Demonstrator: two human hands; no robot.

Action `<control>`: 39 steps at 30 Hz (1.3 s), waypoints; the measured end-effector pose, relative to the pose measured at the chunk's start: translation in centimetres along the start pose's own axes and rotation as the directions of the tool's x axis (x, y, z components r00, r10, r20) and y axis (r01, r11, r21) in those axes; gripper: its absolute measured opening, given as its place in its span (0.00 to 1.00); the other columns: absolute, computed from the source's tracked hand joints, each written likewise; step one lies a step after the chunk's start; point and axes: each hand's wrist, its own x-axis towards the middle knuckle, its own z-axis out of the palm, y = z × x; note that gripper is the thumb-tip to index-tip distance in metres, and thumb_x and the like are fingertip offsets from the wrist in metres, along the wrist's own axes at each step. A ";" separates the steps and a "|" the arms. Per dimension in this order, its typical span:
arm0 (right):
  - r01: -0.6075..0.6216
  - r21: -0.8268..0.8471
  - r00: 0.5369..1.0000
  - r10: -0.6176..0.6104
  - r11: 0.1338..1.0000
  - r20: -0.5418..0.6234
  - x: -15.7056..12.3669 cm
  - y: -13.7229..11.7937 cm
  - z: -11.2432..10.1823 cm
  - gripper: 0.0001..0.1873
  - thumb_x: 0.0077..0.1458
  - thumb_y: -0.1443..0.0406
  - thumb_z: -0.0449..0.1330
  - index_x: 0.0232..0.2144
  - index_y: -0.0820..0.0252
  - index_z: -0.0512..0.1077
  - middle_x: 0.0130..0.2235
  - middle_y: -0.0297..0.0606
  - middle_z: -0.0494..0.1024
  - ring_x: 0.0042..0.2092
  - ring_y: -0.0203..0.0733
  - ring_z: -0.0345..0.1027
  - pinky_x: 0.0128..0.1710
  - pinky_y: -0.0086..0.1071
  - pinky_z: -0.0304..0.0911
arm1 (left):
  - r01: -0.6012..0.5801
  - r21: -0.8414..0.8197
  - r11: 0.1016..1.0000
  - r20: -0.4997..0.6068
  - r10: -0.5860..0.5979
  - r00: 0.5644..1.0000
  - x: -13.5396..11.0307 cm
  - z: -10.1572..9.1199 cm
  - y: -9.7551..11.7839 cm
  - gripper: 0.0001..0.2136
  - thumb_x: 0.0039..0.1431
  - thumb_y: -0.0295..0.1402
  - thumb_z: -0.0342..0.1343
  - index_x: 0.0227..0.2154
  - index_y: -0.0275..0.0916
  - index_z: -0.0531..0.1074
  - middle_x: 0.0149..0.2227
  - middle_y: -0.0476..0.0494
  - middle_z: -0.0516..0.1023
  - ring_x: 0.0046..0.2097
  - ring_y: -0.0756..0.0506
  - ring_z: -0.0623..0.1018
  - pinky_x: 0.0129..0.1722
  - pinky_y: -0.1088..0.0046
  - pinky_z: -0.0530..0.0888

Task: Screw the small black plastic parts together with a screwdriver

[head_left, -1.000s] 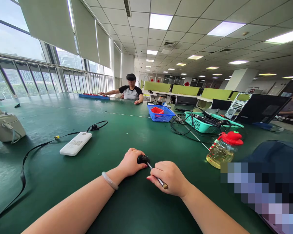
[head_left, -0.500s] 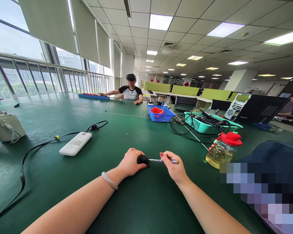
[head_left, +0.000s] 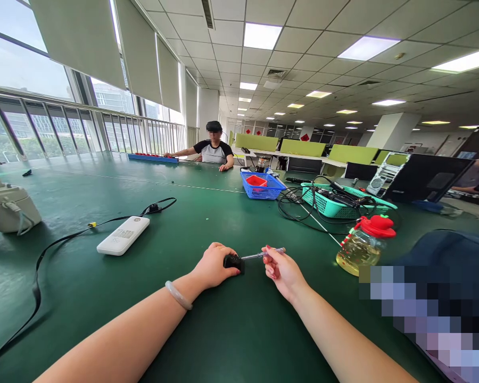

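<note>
On the green table (head_left: 223,213), close in front of the person, the left hand (head_left: 212,267) stays curled over a small black block (head_left: 233,261), pinning it to the surface. The right hand (head_left: 282,271) has changed its hold. A second ago it fisted the screwdriver (head_left: 259,255) at a steep slant; now only the fingertips pinch it, with the shaft near level and the tip at the block's right side. The tool looks lined up with the block for finer work.
</note>
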 end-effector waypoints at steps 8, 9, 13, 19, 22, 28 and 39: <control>0.008 0.051 0.999 -0.006 0.999 -0.036 0.3 0.0 -0.3 0.14 0.40 0.60 0.69 0.28 0.62 0.71 0.18 0.28 0.66 0.16 0.28 0.54 0.15 0.24 0.45 | -0.194 -0.077 0.978 0.055 0.199 0.979 0.0 0.2 -0.4 0.15 0.46 0.36 0.65 0.40 0.43 0.77 0.43 0.46 0.79 0.52 0.40 0.70 0.55 0.62 0.65; 0.021 0.052 0.999 -0.018 0.998 -0.040 0.3 0.0 -0.3 0.14 0.41 0.60 0.68 0.27 0.62 0.71 0.18 0.28 0.66 0.16 0.28 0.53 0.15 0.24 0.45 | -0.204 -0.078 0.976 0.058 0.209 0.976 0.0 0.1 -0.4 0.15 0.47 0.35 0.65 0.40 0.43 0.77 0.43 0.46 0.79 0.52 0.40 0.70 0.55 0.62 0.65; 0.067 0.042 0.997 -0.066 0.997 -0.033 0.3 0.0 -0.4 0.13 0.41 0.59 0.67 0.27 0.60 0.69 0.18 0.27 0.65 0.16 0.27 0.52 0.15 0.24 0.43 | -0.212 -0.068 0.975 0.070 0.217 0.974 -0.1 0.1 0.0 0.15 0.47 0.35 0.65 0.40 0.44 0.77 0.43 0.46 0.79 0.52 0.39 0.70 0.55 0.61 0.65; 0.043 0.035 0.999 -0.043 0.998 -0.012 0.2 0.2 -0.2 0.14 0.39 0.59 0.67 0.26 0.60 0.69 0.18 0.27 0.65 0.16 0.28 0.52 0.15 0.24 0.42 | -0.201 -0.062 0.978 0.072 0.206 0.976 -0.2 -0.1 0.3 0.15 0.47 0.36 0.65 0.40 0.44 0.77 0.43 0.46 0.80 0.52 0.40 0.70 0.55 0.62 0.65; 0.042 0.048 0.999 -0.040 0.998 -0.031 0.2 0.2 -0.2 0.14 0.39 0.59 0.67 0.25 0.60 0.69 0.18 0.27 0.65 0.16 0.27 0.52 0.15 0.24 0.43 | -0.198 -0.061 0.978 0.076 0.202 0.976 -0.2 -0.1 0.3 0.15 0.47 0.36 0.65 0.40 0.44 0.76 0.43 0.46 0.80 0.52 0.39 0.70 0.55 0.62 0.65; 0.033 0.048 0.999 -0.031 0.998 -0.034 0.4 0.5 -0.3 0.16 0.42 0.57 0.67 0.25 0.60 0.67 0.18 0.27 0.64 0.15 0.28 0.52 0.14 0.24 0.44 | -0.193 -0.068 0.979 0.088 0.199 0.976 -0.1 -0.1 0.1 0.16 0.47 0.36 0.65 0.42 0.44 0.77 0.44 0.46 0.80 0.53 0.40 0.69 0.55 0.61 0.64; 0.060 0.032 0.998 -0.059 0.998 -0.024 0.8 0.6 -0.8 0.15 0.44 0.57 0.66 0.24 0.59 0.67 0.18 0.28 0.64 0.15 0.29 0.52 0.14 0.26 0.44 | -0.188 -0.071 0.979 0.110 0.195 0.974 -0.2 -0.2 0.2 0.17 0.49 0.36 0.63 0.44 0.47 0.77 0.43 0.47 0.80 0.52 0.40 0.70 0.54 0.62 0.66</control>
